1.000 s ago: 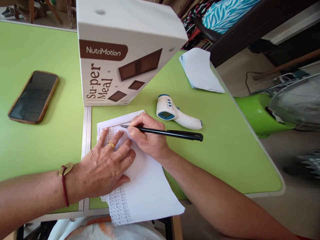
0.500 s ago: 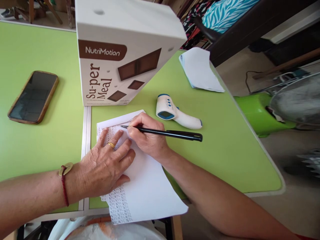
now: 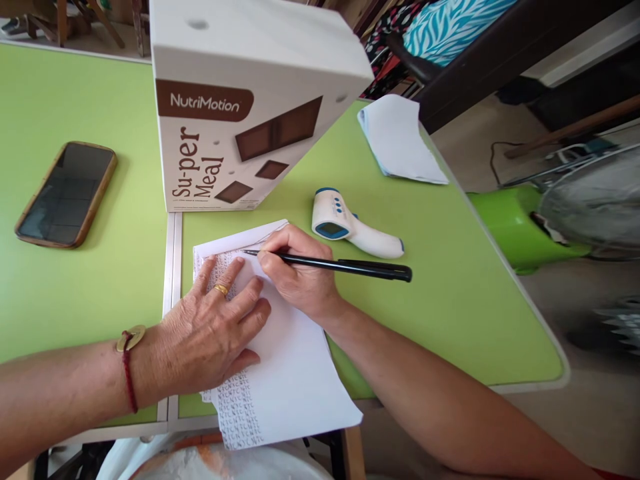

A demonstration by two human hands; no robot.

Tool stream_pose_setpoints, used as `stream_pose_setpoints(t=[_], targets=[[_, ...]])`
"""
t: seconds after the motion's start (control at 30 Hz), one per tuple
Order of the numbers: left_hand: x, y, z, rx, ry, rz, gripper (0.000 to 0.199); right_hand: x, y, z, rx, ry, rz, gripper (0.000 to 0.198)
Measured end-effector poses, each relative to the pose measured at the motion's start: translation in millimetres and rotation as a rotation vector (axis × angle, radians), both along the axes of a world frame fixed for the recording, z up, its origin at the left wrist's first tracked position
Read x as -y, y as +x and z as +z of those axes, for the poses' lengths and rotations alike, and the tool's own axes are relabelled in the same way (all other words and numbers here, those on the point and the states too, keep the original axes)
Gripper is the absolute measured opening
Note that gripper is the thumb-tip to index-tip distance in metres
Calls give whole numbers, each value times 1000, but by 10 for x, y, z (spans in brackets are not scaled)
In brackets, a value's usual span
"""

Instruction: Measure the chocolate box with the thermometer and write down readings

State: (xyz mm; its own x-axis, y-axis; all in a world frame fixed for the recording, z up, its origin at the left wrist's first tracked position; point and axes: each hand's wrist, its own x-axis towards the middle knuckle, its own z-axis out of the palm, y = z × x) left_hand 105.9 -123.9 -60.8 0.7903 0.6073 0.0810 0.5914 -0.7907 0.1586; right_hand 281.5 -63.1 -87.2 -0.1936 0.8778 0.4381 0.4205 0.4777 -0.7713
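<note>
Pen shifted, right fingers pinching it; left fingers splayed on paper.

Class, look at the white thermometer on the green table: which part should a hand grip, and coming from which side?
Probably the slim handle of the thermometer, from the right: it points that way, narrower than the bulky head, and the held pen shows on the nearer side.

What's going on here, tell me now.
A person's right grip holds a black pen, its tip near the top of partly written paper. The left grip lies spread over the paper. A white box stands beyond, a handheld thermometer lies to the right, and a phone to the left.
</note>
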Motion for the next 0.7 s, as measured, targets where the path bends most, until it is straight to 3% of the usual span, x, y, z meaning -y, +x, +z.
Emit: stream_pose_setpoints(t=[0.7], targets=[[12,8,-9,4,3,0,52,-6,-10,2,2,-1,11,16]])
